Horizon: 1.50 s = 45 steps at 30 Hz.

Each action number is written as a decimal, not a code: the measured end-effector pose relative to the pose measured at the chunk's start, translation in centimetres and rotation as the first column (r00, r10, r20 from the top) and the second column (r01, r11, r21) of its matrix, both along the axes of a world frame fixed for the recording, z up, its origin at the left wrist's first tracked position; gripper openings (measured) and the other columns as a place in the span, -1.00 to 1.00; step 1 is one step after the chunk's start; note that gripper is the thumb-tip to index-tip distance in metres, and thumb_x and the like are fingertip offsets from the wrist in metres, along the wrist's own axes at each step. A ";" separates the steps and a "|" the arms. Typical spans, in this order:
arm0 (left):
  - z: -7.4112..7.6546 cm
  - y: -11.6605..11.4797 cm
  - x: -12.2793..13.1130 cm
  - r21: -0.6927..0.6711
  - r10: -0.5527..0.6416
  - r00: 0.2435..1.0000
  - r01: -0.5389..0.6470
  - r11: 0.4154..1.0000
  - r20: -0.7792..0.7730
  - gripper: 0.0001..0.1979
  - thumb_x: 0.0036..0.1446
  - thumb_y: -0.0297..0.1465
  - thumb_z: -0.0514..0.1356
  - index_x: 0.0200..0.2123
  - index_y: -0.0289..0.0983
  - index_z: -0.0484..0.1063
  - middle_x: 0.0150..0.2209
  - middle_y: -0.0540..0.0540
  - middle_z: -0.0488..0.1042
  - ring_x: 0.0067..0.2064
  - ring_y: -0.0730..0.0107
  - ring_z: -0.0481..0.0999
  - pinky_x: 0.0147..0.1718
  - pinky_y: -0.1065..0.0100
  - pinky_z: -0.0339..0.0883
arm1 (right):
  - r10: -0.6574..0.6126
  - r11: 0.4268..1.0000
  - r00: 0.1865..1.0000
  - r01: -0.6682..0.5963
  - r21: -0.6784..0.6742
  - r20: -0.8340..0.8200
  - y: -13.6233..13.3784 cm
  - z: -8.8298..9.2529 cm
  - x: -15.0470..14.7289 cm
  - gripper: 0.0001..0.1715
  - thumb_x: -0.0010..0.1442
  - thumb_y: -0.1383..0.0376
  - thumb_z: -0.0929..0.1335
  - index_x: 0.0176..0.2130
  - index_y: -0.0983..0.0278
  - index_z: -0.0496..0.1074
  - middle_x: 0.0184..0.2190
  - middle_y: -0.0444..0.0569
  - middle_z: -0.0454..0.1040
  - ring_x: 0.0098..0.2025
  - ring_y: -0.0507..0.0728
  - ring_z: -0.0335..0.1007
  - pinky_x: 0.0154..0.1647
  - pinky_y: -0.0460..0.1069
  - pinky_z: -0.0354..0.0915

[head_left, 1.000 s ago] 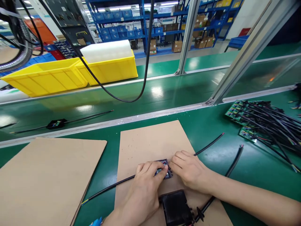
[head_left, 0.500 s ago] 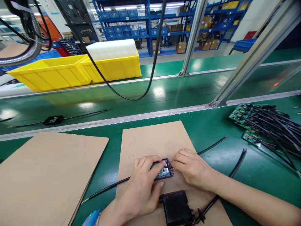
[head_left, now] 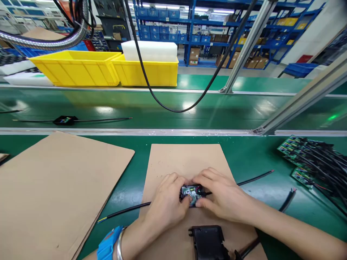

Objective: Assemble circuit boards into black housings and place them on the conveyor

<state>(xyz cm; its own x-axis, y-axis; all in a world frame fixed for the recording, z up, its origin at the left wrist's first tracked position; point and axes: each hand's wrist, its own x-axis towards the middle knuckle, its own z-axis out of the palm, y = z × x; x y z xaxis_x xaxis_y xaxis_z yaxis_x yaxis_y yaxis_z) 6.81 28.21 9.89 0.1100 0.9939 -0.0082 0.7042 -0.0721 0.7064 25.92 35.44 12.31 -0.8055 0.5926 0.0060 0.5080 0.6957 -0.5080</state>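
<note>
A small black plastic housing with a green circuit board [head_left: 192, 192] in it rests on the cardboard sheet [head_left: 187, 159]. My left hand [head_left: 168, 198] grips its left end, thumb at the near edge. At the opposite end my right hand [head_left: 221, 193] is closed on the housing, with fingers at the far side and thumb at the near side. A black cable [head_left: 127, 209] with bared coloured wire ends runs out to the left from under my left hand. Another black cable [head_left: 255, 178] comes out on the right. Nearer to me lies a black plastic box [head_left: 208, 241], apart from both hands.
Cardboard sheets [head_left: 59, 180] lie at left. A pile of circuit boards with black cables [head_left: 317, 159] is at right. Beyond the metal rail [head_left: 162, 132] sits another cabled housing [head_left: 65, 120]. A black cable loop [head_left: 176, 111] hangs ahead; yellow bins [head_left: 84, 70] stand behind.
My right hand has moved from the housing's right-end wires onto the housing itself. The fingers of my left hand have shifted to its left end. The view has levelled and shifted.
</note>
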 end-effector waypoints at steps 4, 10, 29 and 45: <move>-0.3 -0.1 0.1 0.024 0.017 1.000 -0.017 1.000 -0.003 -0.74 0.01 -0.56 0.21 -0.19 -0.24 0.40 -0.21 -0.09 0.39 -0.11 0.13 0.39 -0.12 0.10 0.31 | 0.069 0.995 0.968 -0.083 0.048 0.242 0.9 0.3 -2.8 -0.66 -0.02 0.36 0.50 -0.20 0.32 0.43 -0.25 0.02 0.45 -0.17 0.24 0.34 -0.16 0.09 0.28; 0.1 -0.2 -0.3 0.023 -0.038 0.999 0.038 0.999 -0.016 -0.76 0.04 -0.54 0.19 -0.17 -0.25 0.40 -0.20 -0.10 0.40 -0.11 0.14 0.40 -0.11 0.09 0.33 | 0.066 0.993 0.959 -0.090 0.073 0.275 0.8 0.2 -3.7 -0.65 -0.04 0.40 0.47 -0.18 0.34 0.42 -0.22 0.06 0.46 -0.19 0.26 0.37 -0.21 0.09 0.29; 0.6 -2.0 0.4 0.081 -0.333 0.728 0.469 0.880 -0.599 -0.48 0.23 -0.53 0.03 0.27 -0.25 0.17 0.17 -0.11 0.36 0.07 0.03 0.30 -0.04 0.04 0.22 | -0.075 0.990 0.997 0.076 -0.117 0.009 -2.5 0.4 9.0 -0.72 0.25 0.34 0.36 -0.02 0.20 0.37 -0.11 0.01 0.38 -0.04 0.21 0.30 -0.07 0.07 0.30; 0.7 -0.8 1.6 0.235 -0.242 0.724 0.490 0.840 -0.645 -0.54 0.25 -0.53 0.01 0.21 -0.22 0.26 0.13 -0.15 0.38 0.10 0.05 0.31 -0.02 0.06 0.26 | -0.019 0.989 0.997 0.030 0.145 -0.080 -0.7 -1.4 5.4 -0.77 0.10 0.36 0.43 -0.18 0.31 0.44 -0.17 0.04 0.37 -0.08 0.21 0.24 -0.04 0.10 0.25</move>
